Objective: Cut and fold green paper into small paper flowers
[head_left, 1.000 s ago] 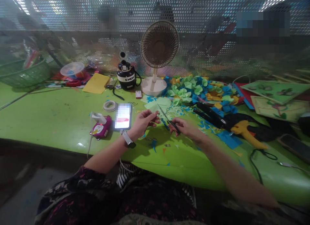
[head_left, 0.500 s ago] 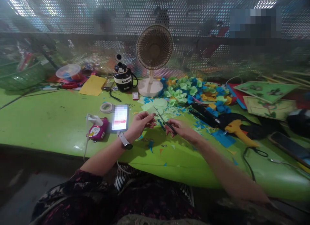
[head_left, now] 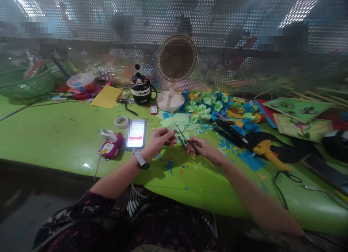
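Note:
My right hand (head_left: 202, 148) grips a pair of dark-handled scissors (head_left: 186, 137), whose blade points up and left. Facing it, my left hand (head_left: 161, 139) is closed in a pinch near the scissor tip; whatever lies between its fingers is too small to make out. A watch with a pale strap (head_left: 139, 158) sits on the left wrist. Just beyond the hands lie light-green paper pieces (head_left: 176, 121) and many blue and green scraps. Folded paper flowers (head_left: 209, 103) in green, blue and orange are heaped behind them.
A lit phone (head_left: 136, 133), a tape roll (head_left: 121, 121) and a purple device (head_left: 111, 147) lie left of the hands. At the back stand a fan (head_left: 174, 100) and a black bottle (head_left: 140, 92). To the right are a yellow glue gun (head_left: 269, 154) and blue paper (head_left: 252, 160).
The camera view has shifted slightly, so the table things sit a little lower and further right. Both hands keep nearly the same pose, with the scissors still in the right one.

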`<state>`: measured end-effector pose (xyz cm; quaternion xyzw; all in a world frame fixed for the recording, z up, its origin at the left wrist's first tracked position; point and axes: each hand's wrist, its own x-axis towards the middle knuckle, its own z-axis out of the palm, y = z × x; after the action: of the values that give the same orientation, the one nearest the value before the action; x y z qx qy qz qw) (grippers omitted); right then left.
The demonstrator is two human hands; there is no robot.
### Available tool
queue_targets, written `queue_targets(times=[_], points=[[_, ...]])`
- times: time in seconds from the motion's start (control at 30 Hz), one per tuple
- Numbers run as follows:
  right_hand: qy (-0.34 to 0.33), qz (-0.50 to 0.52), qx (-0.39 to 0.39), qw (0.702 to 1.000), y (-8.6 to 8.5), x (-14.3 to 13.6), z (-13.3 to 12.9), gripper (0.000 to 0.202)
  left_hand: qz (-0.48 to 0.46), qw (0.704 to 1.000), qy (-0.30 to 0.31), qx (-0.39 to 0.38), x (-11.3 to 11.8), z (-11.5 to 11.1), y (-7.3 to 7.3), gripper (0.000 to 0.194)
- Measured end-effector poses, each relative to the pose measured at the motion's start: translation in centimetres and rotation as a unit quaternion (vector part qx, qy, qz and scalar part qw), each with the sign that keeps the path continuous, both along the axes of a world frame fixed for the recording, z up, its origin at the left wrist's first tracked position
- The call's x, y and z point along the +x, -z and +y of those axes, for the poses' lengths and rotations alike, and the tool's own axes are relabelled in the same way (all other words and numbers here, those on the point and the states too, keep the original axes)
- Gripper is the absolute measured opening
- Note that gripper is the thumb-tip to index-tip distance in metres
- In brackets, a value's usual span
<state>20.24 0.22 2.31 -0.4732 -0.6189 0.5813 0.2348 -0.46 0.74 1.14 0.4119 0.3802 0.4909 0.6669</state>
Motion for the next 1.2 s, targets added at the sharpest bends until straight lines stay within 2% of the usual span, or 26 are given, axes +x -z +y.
queue_targets(times=[0.43,0.73,1.2], points=[[0.02,-0.01,0.02,1.0,0.55,0.14,0.08,0.051,-0.012,1.0,0.001,-0.008,-0.03,0.03,-0.04,0.039],[0.032,-0.03,0.021,0.999,0.73,0.13,0.3,0.054,-0.023,0.999,-0.022,-0.02,-0.14,0.42,0.27,0.039],[0.036,-0.022,0.017,0.999,0.01,-0.57,-0.16,0.054,-0.003,1.0,-0.01,-0.006,0.1,0.17,0.48,0.041]])
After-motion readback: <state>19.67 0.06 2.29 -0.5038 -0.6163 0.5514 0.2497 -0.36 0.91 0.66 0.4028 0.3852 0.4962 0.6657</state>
